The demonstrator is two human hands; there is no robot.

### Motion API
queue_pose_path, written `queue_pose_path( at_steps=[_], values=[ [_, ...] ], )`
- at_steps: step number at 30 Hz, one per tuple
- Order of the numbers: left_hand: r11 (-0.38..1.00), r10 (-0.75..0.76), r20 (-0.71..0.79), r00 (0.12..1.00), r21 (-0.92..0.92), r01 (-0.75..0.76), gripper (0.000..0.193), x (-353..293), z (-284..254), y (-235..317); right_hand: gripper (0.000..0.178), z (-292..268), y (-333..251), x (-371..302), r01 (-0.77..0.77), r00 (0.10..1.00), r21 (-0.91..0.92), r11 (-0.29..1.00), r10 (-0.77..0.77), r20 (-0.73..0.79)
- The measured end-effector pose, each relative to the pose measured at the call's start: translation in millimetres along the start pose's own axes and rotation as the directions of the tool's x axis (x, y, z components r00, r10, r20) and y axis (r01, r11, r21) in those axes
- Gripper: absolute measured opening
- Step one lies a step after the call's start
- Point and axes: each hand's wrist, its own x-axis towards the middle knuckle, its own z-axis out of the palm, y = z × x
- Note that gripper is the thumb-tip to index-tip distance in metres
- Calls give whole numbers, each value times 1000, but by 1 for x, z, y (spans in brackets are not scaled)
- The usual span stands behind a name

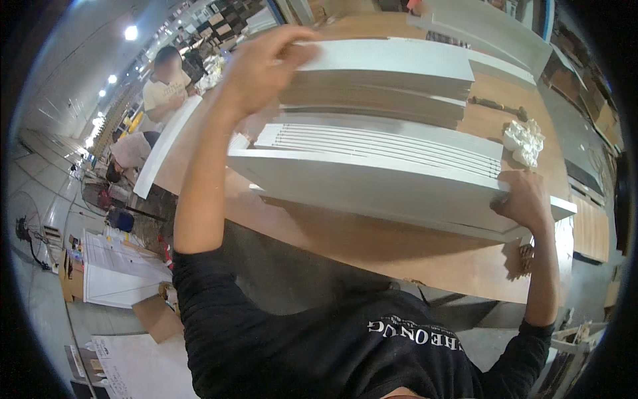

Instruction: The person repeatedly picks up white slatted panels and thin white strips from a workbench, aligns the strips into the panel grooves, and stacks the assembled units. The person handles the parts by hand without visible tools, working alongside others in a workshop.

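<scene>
A long white panel (359,193) stands on edge across the wooden table. My right hand (528,203) closes round its right end. Directly behind it lies a stack of white boards (392,149) whose long edges show rows of grooves. Farther back are more stacked white boards (399,63). My left hand (272,66) reaches to the left end of that rear stack. It is slightly blurred, with thumb and fingers apart; whether it touches a board is hard to see.
A hammer (498,106) and crumpled white wrapping (525,141) lie on the table (412,259) at right. A person (166,90) is at the far left beside a long white strip (166,146); another bends low nearby. A standing fan (30,229) is at the left edge.
</scene>
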Motion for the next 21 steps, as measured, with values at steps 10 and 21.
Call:
queue_pose_path(
  at_steps=[10, 21],
  values=[
    [939, -334, 184, 924, 148, 310, 59, -62, 58, -106, 32, -6, -14, 12, 16, 1000, 8, 1000, -16, -15],
    [975, -211, 166, 963, -30, 219, 47, -50, 121, -75, 51, 5, 16, 24, 53, 997, 120, 991, -60, 56]
  ],
)
